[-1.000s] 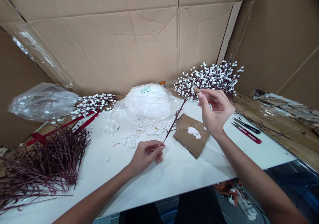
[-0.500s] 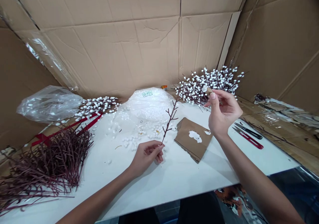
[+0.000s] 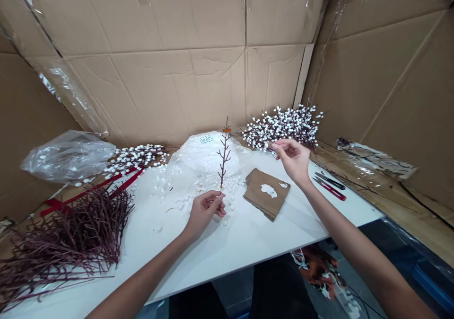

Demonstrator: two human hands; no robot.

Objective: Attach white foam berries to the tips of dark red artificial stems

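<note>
My left hand (image 3: 204, 211) pinches the lower end of a bare dark red twig (image 3: 223, 155), which stands nearly upright above the white board. My right hand (image 3: 291, 159) is raised to the right of it, finger and thumb pinched on a small tan stick (image 3: 273, 146), mostly hidden by the fingers. Below that hand lies a torn brown cardboard piece (image 3: 266, 193) with a white glue smear (image 3: 268, 190). Small white foam beads (image 3: 184, 203) are scattered near my left hand.
A clear bag of white beads (image 3: 205, 153) and white-beaded branches (image 3: 283, 128) lie at the back of the white board (image 3: 220, 257). Left stand bare twigs (image 3: 71, 234), a plastic bag (image 3: 67, 155) and red ribbon (image 3: 92, 191). Red-handled snips (image 3: 329, 190) lie right. Cardboard walls surround it.
The twig has swung from leaning right to nearly upright. My right hand has moved left and lower in the view. The whole scene has shifted as my head moved back.
</note>
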